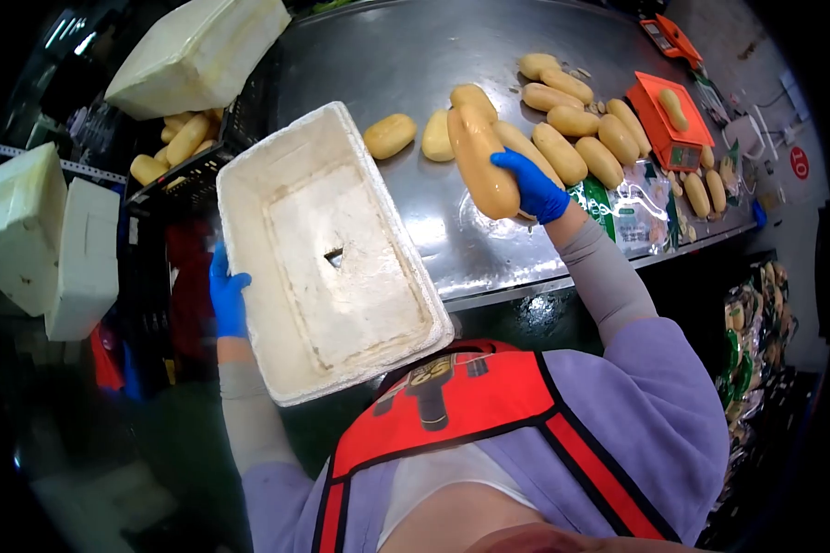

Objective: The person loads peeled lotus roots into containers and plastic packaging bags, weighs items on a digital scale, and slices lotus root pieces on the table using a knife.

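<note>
In a blue glove, my left hand [230, 293] grips the left wall of a white foam box [387, 207], thumb over its rim. The box is tilted with its inside facing me; a dark hole shows in its bottom, and no squash lies in it. My right hand [535, 187], also gloved in blue, is closed on a large butternut squash [480, 164] above the metal table. More butternut squashes [558, 153] lie behind and to the right of it, one of them partly hidden by the hand.
An orange scale [655, 118] with a small squash on it stands at the right. Printed plastic bags [641, 210] lie at the front edge of the metal table [387, 55]. At the left are a black crate [233, 129] of squashes and more foam boxes [198, 55].
</note>
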Motion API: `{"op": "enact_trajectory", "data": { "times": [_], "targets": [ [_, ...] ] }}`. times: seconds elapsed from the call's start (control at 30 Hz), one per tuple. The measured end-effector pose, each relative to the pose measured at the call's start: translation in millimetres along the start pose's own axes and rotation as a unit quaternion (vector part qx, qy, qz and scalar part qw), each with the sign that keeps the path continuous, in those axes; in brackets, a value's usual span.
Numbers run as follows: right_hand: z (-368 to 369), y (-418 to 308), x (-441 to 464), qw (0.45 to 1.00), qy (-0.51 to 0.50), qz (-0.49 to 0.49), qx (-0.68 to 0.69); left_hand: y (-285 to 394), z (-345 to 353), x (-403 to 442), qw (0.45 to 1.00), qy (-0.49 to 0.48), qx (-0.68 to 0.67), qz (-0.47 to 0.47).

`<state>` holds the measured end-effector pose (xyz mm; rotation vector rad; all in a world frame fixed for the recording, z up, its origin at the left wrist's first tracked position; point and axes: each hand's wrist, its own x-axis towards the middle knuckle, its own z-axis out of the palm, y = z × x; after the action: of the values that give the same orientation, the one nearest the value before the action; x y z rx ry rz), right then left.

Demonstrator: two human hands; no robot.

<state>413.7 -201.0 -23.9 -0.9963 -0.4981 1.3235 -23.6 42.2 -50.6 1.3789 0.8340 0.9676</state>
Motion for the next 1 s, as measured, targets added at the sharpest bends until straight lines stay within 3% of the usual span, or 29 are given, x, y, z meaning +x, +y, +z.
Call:
{"op": "enact_trajectory", "data": {
  "times": [0.07,0.2,0.27,0.3,0.33,0.4,0.43,0.5,0.6,0.63,0.7,0.8,0.87,0.9,0.93,0.97,1.0],
  "targets": [
    [11,-7,0,0.992,-0.029,0.024,0.118,1,1,-4,1.0,0.0,-0.014,-0.02],
    [39,-11,-1,0.983,-0.105,0.0,0.148,-4,0,-4,1.0,-0.002,-0.008,-0.019],
    [49,-5,10,0.956,-0.111,0.074,0.262,-4,5,-1,1.0,0.014,-0.005,-0.018],
    [75,-18,5,0.989,-0.124,0.02,0.083,-3,9,1,1.0,0.012,-0.009,-0.015],
    [81,-7,21,0.992,-0.122,0.031,-0.004,-1,12,-1,1.0,0.018,0.015,-0.015],
    [118,25,37,0.96,-0.132,-0.058,-0.242,3,12,-3,0.999,0.016,0.044,-0.018],
    [140,32,38,0.926,-0.145,-0.1,-0.333,3,12,-6,0.999,0.013,0.026,-0.021],
    [176,40,48,0.78,-0.127,-0.069,-0.608,2,13,-9,1.0,0.009,0.004,-0.029],
    [195,73,83,0.697,-0.148,0.029,-0.701,5,15,-10,0.999,0.004,-0.016,-0.039],
    [192,77,88,0.695,-0.151,0.033,-0.702,8,17,-12,0.999,0.006,-0.01,-0.035],
    [188,82,94,0.617,-0.196,0.005,-0.762,12,21,-15,0.999,0.017,-0.006,-0.034],
    [177,95,103,0.609,-0.2,0.004,-0.768,10,22,-16,0.999,0.023,0.001,-0.036],
    [179,73,95,0.64,-0.216,-0.096,-0.731,6,17,-16,1.0,0.011,0.0,-0.028],
    [166,71,98,0.668,-0.165,-0.253,-0.68,7,17,-18,0.999,0.02,0.004,-0.034],
    [156,53,105,0.727,-0.114,-0.343,-0.584,9,21,-18,0.999,0.019,0.002,-0.028],
    [134,43,126,0.737,-0.047,-0.413,-0.533,10,23,-19,1.0,0.019,0.0,-0.022],
    [122,20,134,0.756,0.037,-0.376,-0.534,9,22,-19,0.999,0.031,0.004,-0.027]
  ]
}}
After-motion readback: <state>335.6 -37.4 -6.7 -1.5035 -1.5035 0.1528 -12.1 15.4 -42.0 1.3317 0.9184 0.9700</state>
